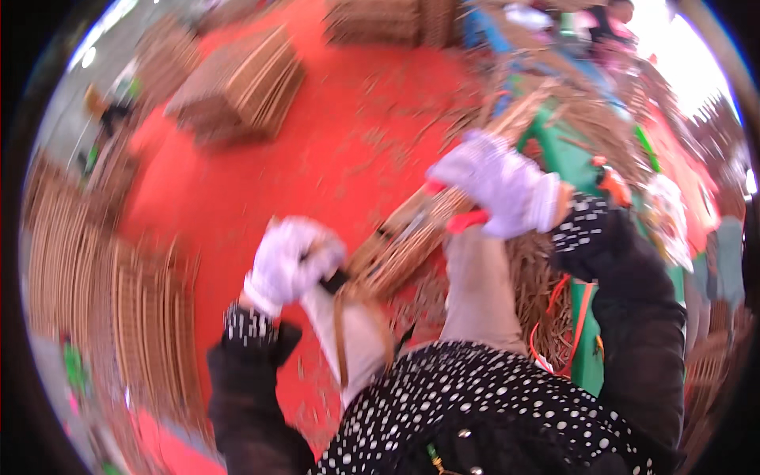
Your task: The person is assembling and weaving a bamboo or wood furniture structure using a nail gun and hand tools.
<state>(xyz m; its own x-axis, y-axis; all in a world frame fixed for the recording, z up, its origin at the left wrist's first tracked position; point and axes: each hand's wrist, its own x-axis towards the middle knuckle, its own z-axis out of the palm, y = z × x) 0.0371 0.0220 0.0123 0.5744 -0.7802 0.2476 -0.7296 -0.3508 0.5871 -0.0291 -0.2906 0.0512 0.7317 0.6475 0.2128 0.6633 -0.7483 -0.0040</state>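
Note:
A long bundle of brown strips, seemingly cardboard (404, 249), slants from my left hand up to the right above my legs. My right hand (499, 182), in a white glove with red fingertips, grips it from above, with two red tips on either side. At the lower end my left hand (297, 257), also gloved in white, is closed. A small dark thing (334, 281) shows under its fingers; its kind cannot be made out. One thin brown strip (340, 340) hangs down below that hand. Motion blurs both hands.
Stacks of brown slatted sheets (158, 324) stand along the left, with another pile (237, 87) at the far left. Brown scraps litter the red floor (356, 119). To the right runs a green bench edge (562, 150) with loose strips. Another person (609, 24) is at the far right.

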